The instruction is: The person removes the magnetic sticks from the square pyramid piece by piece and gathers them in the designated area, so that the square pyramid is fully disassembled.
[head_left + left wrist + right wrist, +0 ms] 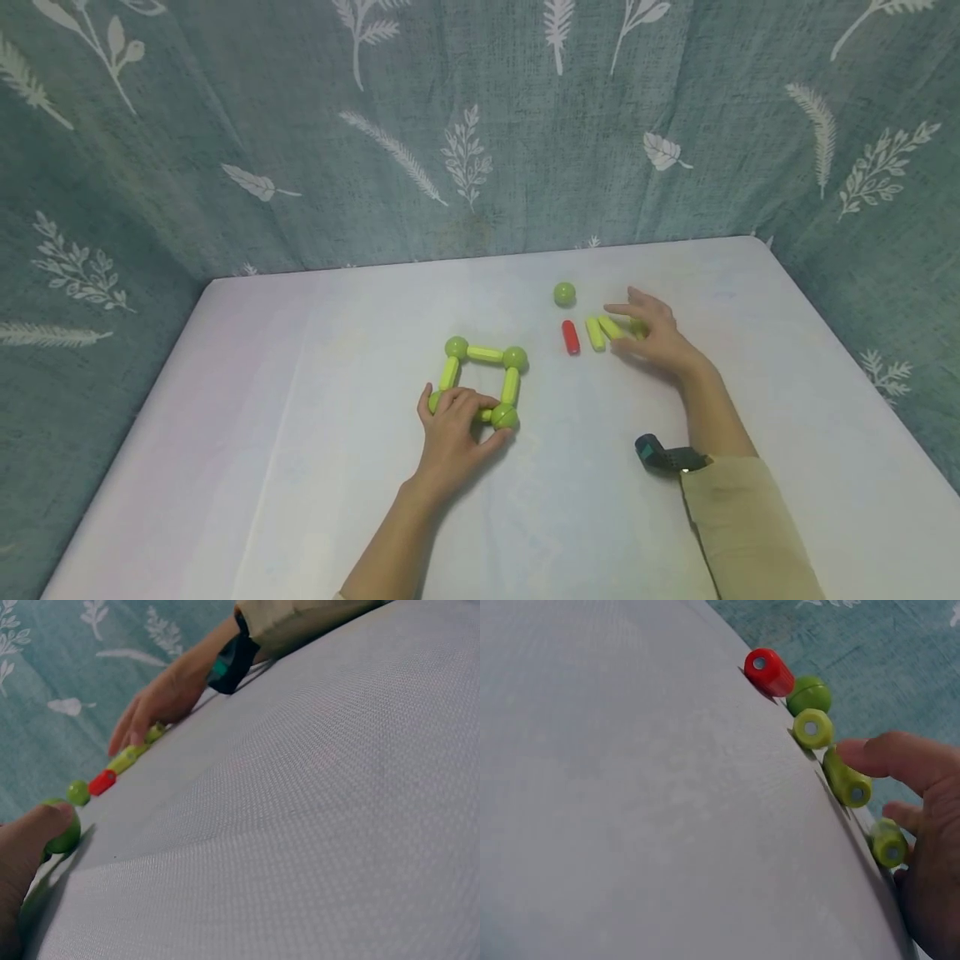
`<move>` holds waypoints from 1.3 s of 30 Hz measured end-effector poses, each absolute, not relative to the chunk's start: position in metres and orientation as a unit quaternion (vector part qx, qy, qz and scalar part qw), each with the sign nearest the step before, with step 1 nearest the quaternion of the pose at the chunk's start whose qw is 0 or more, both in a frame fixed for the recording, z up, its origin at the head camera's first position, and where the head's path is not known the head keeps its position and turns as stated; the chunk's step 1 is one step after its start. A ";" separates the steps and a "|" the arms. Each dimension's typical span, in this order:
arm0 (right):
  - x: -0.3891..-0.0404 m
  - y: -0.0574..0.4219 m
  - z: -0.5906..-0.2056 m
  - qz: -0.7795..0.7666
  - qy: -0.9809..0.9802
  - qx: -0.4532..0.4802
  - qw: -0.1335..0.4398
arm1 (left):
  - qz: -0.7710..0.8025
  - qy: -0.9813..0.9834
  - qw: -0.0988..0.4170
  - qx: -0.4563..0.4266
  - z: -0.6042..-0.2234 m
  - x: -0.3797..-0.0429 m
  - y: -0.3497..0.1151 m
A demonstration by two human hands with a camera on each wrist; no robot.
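Observation:
My left hand (453, 437) holds the near side of a square (486, 354) built from green balls and yellow-green rods. Its thumb lies against the near right ball (64, 829), and its fingers partly hide the near left ball and near rod. Fingers spread, my right hand (660, 337) is over the loose yellow-green rods at the right. In the right wrist view, a fingertip (855, 756) overlaps the upper end of a slanted rod (847, 784). Another rod (889, 844) lies beneath that hand, partly covered. Grey discs show in the rod ends.
A red rod (571, 337) and a yellow-green rod (595, 333) lie just left of my right hand. Behind them rests a single green ball (565, 293). The white tabletop (337, 467) meets a leaf-patterned teal cloth (300, 125). A dark wrist device (667, 456) is by the right sleeve.

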State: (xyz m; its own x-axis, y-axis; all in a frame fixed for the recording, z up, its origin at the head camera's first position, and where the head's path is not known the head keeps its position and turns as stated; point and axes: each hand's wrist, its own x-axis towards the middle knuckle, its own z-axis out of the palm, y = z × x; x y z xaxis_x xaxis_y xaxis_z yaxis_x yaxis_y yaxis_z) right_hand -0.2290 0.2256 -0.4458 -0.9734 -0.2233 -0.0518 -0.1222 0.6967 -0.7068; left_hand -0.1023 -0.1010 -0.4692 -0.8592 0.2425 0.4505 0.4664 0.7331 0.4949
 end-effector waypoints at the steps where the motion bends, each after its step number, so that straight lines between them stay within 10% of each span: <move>1: -0.230 0.225 -0.446 -0.372 0.920 -0.102 0.076 | -0.309 -0.914 0.180 -0.193 -0.470 -0.102 -0.101; 27: -0.232 0.221 -0.447 -0.350 0.928 -0.089 0.091 | -0.310 -0.907 0.196 -0.205 -0.472 -0.104 -0.101; 39: -0.225 0.217 -0.452 -0.368 0.929 -0.041 0.013 | -0.305 -0.910 0.195 -0.203 -0.471 -0.104 -0.100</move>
